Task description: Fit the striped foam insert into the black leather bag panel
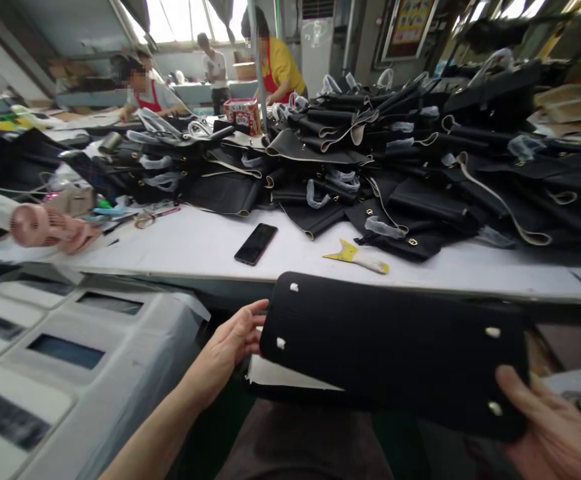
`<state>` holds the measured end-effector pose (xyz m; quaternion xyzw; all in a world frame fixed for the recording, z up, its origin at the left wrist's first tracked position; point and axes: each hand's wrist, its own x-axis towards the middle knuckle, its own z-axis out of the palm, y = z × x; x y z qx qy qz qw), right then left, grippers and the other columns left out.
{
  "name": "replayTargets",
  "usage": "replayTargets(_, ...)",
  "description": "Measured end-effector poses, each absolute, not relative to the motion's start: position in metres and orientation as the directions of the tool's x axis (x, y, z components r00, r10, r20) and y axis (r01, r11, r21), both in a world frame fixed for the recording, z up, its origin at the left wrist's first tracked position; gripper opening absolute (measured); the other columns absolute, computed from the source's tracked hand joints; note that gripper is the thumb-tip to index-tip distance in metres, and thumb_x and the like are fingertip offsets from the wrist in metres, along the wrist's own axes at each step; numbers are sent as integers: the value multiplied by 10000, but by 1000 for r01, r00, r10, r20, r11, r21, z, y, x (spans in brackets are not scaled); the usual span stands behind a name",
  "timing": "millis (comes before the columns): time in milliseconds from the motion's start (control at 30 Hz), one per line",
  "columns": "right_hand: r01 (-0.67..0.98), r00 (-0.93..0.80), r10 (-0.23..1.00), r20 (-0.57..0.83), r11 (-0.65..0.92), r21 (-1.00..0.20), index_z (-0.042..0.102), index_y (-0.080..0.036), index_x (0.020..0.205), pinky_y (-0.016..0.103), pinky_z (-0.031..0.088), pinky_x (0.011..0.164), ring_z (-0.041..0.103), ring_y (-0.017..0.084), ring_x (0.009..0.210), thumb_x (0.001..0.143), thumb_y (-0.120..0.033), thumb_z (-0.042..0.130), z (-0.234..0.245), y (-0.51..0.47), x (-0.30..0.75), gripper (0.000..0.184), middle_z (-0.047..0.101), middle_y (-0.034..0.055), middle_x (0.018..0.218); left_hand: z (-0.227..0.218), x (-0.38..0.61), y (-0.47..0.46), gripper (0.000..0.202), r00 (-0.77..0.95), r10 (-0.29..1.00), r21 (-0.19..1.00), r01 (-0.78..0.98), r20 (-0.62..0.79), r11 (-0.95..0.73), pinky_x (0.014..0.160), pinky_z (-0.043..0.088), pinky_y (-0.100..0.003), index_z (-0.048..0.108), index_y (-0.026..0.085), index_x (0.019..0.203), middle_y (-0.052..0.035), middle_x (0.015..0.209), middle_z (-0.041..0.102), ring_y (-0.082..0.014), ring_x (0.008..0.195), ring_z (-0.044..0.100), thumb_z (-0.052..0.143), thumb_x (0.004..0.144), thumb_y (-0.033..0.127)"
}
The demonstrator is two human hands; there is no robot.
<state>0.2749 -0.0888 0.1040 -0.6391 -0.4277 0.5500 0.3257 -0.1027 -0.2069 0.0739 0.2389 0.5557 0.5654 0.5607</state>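
A flat black rounded panel (395, 350) with small pale studs at its corners is held level in front of me, below the table's front edge. My right hand (553, 427) grips its right end, thumb pressed on top near a stud. My left hand (230, 347) is at the panel's left end, fingers reaching under it and thumb beside the edge. A white sheet (290, 377) shows under the panel.
A white table (195, 247) carries a big heap of black bag pieces (420, 167), a phone (255, 243), a yellow-handled scraper (357, 257) and a pink fan (35, 223). A grey cabinet with recesses (70, 347) stands at left. Other people work at the back.
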Motion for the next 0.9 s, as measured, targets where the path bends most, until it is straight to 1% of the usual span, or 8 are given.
replayTargets(67, 38, -37, 794, -607, -606, -795, 477, -347, 1394, 446, 630, 740, 684, 337, 975, 767, -570, 670, 92, -101, 254, 693, 664, 96, 1227, 68, -97, -216, 511, -222, 877, 842, -452, -427, 295, 745, 510, -299, 569, 188, 1264, -102, 1088, 674, -197, 865, 645, 615, 875, 517)
replayTargets(167, -14, -69, 660, -748, -750, -661, 544, -286, 1345, 429, 635, 717, 692, 346, 947, 709, -535, 751, 77, -108, 237, 714, 687, 122, 1174, 56, -94, -225, 335, -286, 840, 839, -447, -462, 309, 683, 470, -240, 627, 165, 1043, -43, 890, 668, -142, 754, 598, 672, 852, 438)
replayTargets(367, 7, -25, 702, -712, -712, -702, 530, -302, 1346, 422, 629, 720, 706, 349, 884, 511, -413, 895, 70, -90, 225, 918, 726, 97, 1081, 40, -99, -226, 301, -407, 780, 874, -321, -475, 365, 564, 356, -183, 555, 164, 806, 36, 678, 514, -83, 614, 439, 687, 809, 434)
replayTargets(533, 137, -6, 754, -657, -650, -747, 467, -384, 1383, 446, 620, 575, 712, 376, 802, 483, -436, 877, 76, -69, 208, 991, 757, 75, 920, 39, -106, -219, 373, -421, 779, 885, -244, -465, 396, 539, 322, -182, 487, 175, 745, 55, 650, 445, -80, 590, 388, 697, 788, 481)
replayTargets(633, 139, 17, 723, -691, -686, -715, 540, -375, 1326, 402, 603, 527, 708, 389, 808, 419, -441, 904, 75, -61, 202, 979, 754, 102, 891, 37, -110, -216, 365, -408, 786, 885, -242, -465, 398, 558, 347, -196, 530, 170, 811, 46, 671, 479, -89, 601, 430, 685, 801, 500)
replayTargets(700, 130, 19, 697, -717, -712, -690, 571, -372, 1297, 385, 599, 546, 707, 385, 828, 393, -448, 913, 72, -56, 200, 970, 752, 108, 893, 34, -114, -214, 388, -426, 793, 900, -202, -436, 386, 561, 344, -198, 589, 172, 1023, 53, 673, 477, -92, 602, 437, 692, 804, 475)
replayTargets(800, 146, 17, 680, -733, -727, -671, 587, -366, 1283, 383, 600, 584, 709, 367, 812, 386, -452, 914, 66, -51, 201, 959, 751, 107, 917, 27, -120, -213, 595, -454, 803, 919, -108, -385, 379, 558, 333, -203, 523, 186, 1318, 55, 688, 471, -98, 613, 433, 696, 807, 437)
replayTargets(900, 156, 17, 690, -724, -717, -679, 607, -357, 1266, 370, 602, 631, 711, 343, 806, 392, -465, 913, 60, -49, 204, 932, 746, 116, 964, 21, -123, -213, 572, -448, 817, 920, -34, -364, 391, 591, 358, -219, 550, 176, 1327, 35, 722, 491, -111, 654, 456, 669, 829, 430)
